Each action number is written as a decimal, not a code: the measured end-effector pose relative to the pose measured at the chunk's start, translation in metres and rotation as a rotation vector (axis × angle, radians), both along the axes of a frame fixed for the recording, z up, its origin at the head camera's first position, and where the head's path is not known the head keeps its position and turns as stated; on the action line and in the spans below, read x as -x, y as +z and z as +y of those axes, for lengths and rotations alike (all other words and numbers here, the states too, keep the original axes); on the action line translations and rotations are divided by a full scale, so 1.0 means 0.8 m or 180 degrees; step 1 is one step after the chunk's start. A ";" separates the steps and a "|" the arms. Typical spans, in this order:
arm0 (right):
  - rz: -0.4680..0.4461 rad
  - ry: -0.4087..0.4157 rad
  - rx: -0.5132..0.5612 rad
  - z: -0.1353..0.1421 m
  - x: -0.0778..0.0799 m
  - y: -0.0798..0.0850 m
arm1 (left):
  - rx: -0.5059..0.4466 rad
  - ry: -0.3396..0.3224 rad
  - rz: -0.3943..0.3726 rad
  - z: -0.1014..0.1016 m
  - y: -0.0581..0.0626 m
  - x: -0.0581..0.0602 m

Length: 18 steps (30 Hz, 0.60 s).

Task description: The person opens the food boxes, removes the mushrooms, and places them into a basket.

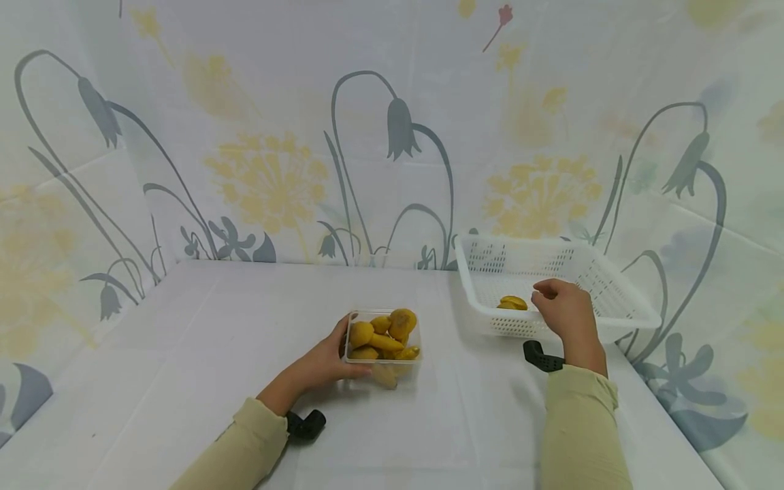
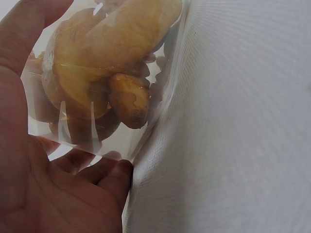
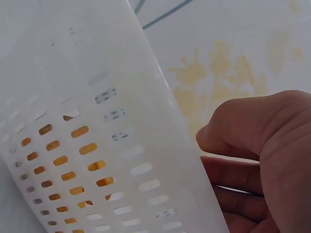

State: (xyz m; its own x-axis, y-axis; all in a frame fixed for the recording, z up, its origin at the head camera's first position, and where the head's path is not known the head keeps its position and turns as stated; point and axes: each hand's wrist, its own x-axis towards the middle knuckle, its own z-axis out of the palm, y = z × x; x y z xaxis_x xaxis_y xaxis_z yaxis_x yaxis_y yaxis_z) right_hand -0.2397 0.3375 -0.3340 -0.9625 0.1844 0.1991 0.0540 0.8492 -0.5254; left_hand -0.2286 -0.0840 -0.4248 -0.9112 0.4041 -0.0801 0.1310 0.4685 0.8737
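Observation:
A clear plastic box (image 1: 384,362) stands on the table, filled with yellow-brown mushrooms (image 1: 386,340). My left hand (image 1: 324,357) grips its left side, the thumb at the front and the other fingers round the back. Through the box wall, the left wrist view shows a thick pale stem and a small brown mushroom (image 2: 129,99). Over the front rim of a white perforated basket (image 1: 490,320) hovers my right hand (image 1: 566,309), its fingers loosely bent and nothing visible between them. Just left of it, a few yellow mushrooms (image 1: 512,303) lie inside the basket.
A white cloth covers the table (image 1: 202,381). Behind and beside it hangs a flower-printed curtain (image 1: 275,136), close to the basket's back and right side. Black camera mounts (image 1: 306,425) sit on both wrists.

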 end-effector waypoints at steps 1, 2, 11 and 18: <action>0.0016 0.0004 0.0002 0.000 0.000 0.000 | -0.0002 -0.0001 0.0001 0.000 0.000 0.000; 0.0030 0.0011 -0.0001 -0.001 0.000 0.001 | -0.0008 -0.0004 -0.0008 0.000 0.000 0.000; 0.0013 0.0147 -0.0037 -0.016 0.001 0.010 | -0.0036 -0.0027 0.0019 -0.001 -0.001 0.002; 0.0057 0.0243 -0.0022 -0.032 0.003 0.016 | -0.0003 -0.0035 0.0022 -0.001 -0.003 0.002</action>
State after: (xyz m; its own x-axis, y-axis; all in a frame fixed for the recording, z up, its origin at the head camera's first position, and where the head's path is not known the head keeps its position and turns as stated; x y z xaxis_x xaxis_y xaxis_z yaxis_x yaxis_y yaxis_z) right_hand -0.2421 0.3116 -0.3211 -0.9699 0.1092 0.2174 -0.0204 0.8540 -0.5198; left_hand -0.2303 -0.0846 -0.4272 -0.9073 0.4141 -0.0735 0.1421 0.4663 0.8731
